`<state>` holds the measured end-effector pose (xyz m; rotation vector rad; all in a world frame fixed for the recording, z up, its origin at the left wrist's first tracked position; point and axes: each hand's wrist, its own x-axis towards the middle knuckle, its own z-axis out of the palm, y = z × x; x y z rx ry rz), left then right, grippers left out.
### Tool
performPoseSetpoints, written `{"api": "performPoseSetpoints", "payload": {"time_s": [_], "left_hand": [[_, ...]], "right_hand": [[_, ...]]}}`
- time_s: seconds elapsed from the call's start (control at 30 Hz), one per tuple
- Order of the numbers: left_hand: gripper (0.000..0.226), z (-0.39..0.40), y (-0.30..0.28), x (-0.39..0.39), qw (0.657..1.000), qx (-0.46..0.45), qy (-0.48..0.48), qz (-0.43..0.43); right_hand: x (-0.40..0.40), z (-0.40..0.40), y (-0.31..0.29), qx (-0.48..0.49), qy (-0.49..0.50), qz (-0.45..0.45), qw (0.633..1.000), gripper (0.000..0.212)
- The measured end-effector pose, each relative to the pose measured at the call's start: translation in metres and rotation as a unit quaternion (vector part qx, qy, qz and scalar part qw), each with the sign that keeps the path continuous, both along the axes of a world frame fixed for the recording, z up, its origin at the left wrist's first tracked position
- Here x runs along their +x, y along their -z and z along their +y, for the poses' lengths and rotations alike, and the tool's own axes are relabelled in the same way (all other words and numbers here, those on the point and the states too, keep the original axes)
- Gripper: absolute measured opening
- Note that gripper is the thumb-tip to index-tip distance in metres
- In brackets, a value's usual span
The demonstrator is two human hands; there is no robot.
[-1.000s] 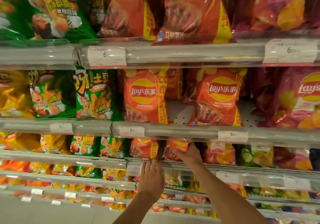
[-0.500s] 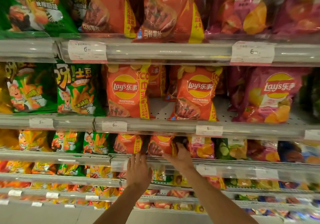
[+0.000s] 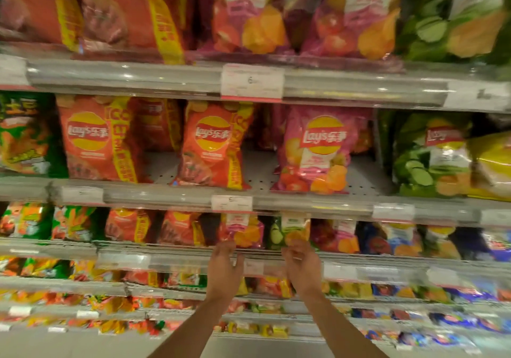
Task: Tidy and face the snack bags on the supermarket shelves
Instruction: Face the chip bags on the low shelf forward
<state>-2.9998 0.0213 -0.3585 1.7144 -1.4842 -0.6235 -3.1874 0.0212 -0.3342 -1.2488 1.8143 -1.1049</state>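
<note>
1. Snack bags fill every shelf tier in view; the frame is motion-blurred, so small print is unreadable.
2. Pink bag (image 3: 241,230) stands on the third tier down, at 6 o'clock from a price tag (image 3: 231,203) on the rail above it.
3. Green bag (image 3: 290,232) stands just beside the pink bag, at its 3 o'clock, on the same tier.
4. Left hand (image 3: 224,268) is raised at 6 o'clock of the pink bag. Its fingers are loosely curled, and the fingertips reach the bag's lower edge; contact or grip cannot be told through the blur.
5. Right hand (image 3: 301,268) is raised at 6 o'clock of the green bag. Its fingers curl at the bag's bottom edge; whether they pinch it cannot be told.
6. Both hands sit in front of the shelf rail (image 3: 124,261) of the third tier, near each other but apart.
7. Second tier, at 12 o'clock from the hands: two orange bags (image 3: 91,139) (image 3: 213,145), a large pink bag (image 3: 318,150) and a large green bag (image 3: 425,153), all upright and label-forward.
8. Top tier carries orange, pink and green bags, cropped by the frame edge.
</note>
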Motion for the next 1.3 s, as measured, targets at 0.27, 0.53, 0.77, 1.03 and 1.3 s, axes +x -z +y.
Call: {"api": "performPoseSetpoints", "payload": {"time_s": [0.27, 0.53, 0.77, 1.03, 1.3], "left_hand": [[0.063, -0.016, -0.008, -0.108, 0.995, 0.058, -0.016, 0.078], [0.052, -0.047, -0.015, -0.13, 0.991, 0.099, -0.01, 0.093], [0.033, -0.071, -0.014, -0.125, 0.984, 0.14, 0.036, 0.103], [0.035, -0.1, -0.009, -0.118, 0.972, 0.188, 0.064, 0.123], [0.04, -0.117, -0.001, -0.116, 0.961, 0.239, 0.036, 0.134]], "right_hand": [[-0.139, -0.002, 0.012, -0.002, 0.088, 0.09, 0.992, 0.042], [-0.179, -0.031, 0.013, 0.056, -0.014, 0.098, 0.994, 0.077], [-0.181, -0.07, 0.014, 0.116, -0.078, 0.073, 0.987, 0.099], [-0.182, -0.109, 0.033, 0.164, -0.075, 0.044, 0.983, 0.103], [-0.18, -0.121, 0.042, 0.147, -0.064, -0.017, 0.987, 0.091]]}}
